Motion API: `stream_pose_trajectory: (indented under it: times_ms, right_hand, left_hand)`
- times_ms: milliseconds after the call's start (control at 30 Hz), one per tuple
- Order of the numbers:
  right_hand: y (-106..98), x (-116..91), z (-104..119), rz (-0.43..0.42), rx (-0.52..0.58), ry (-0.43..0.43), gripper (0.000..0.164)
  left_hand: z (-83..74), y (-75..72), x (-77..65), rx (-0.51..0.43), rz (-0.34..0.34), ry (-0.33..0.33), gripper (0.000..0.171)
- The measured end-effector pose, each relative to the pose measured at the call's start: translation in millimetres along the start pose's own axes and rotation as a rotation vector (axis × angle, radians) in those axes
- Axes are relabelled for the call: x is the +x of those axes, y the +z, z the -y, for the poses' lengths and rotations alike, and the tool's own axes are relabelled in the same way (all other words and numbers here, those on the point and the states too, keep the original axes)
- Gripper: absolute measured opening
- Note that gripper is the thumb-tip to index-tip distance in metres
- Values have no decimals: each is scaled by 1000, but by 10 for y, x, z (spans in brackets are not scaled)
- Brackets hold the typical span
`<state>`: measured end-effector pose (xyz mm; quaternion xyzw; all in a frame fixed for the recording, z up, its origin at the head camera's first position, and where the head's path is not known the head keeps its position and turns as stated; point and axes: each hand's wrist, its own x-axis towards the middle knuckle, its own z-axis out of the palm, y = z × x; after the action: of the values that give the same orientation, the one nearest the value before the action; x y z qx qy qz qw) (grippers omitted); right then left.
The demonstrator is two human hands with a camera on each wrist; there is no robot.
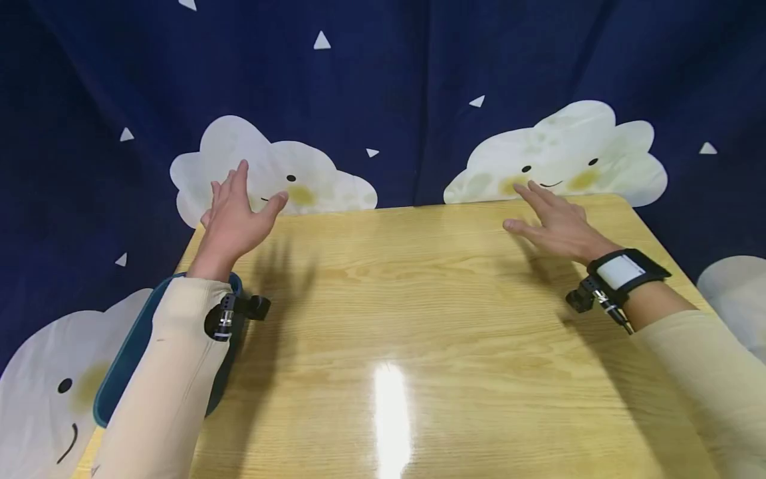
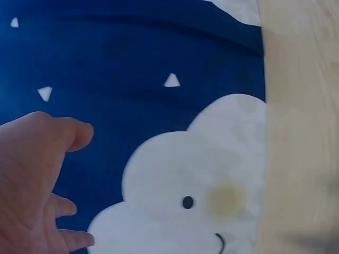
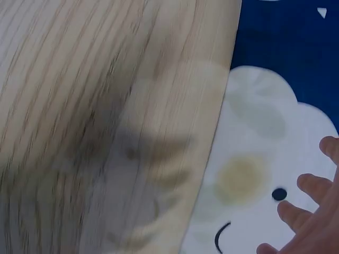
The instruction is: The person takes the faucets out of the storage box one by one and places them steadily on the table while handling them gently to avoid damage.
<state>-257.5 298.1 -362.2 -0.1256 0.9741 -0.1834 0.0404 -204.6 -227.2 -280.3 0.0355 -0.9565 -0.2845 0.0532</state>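
My left hand [image 1: 236, 216] is held up over the far left part of the wooden table [image 1: 407, 286], thumb spread away from straight fingers, nothing in it. Under the left forearm stands a dark teal bin [image 1: 134, 352], partly hidden by the sleeve. On the other side, my right hand [image 1: 556, 223] hovers above the far right of the table with fingers extended and no object held. In the left wrist view the left hand [image 2: 32, 185] shows at the lower left; the right wrist view catches the right hand's fingers [image 3: 312, 211] at the lower right.
A dark blue curtain [image 1: 395, 100] printed with white clouds and triangles hangs behind the table's far edge and along its sides. A bright light reflection lies on the near middle of the tabletop. Small cameras are strapped to both wrists.
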Motion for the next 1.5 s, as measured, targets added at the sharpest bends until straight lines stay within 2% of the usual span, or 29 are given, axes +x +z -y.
stream_pose_trajectory:
  times_ms: [167,367,533,800,967,1100,1267,1500]
  right_hand:
    - [65,19,114,4,22,-23,88]
    - [148,39,234,14,34,-45,88]
    - [203,62,394,23,78,-68,86]
    - [332,92,651,41,191,-118,82]
    - [476,56,845,48,256,-157,78]
    - [613,31,1044,59,301,-210,77]
    - [752,-10,1261,82,335,-246,79]
    - [861,-26,1505,92,393,-287,83]
  left_hand:
    - [10,-111,-109,17,-29,-18,99]
    - [158,-187,-270,18,-89,-42,96]
    - [306,-214,-426,-14,-107,-63,94]
    - [499,-219,-713,-36,-190,-102,88]
    - [567,-230,-854,-47,-208,-99,87]
    - [654,-284,-992,-46,-232,-134,86]
    - [773,-318,-1144,-39,-232,-205,86]
    - [969,-321,-1289,-10,-197,-250,87]
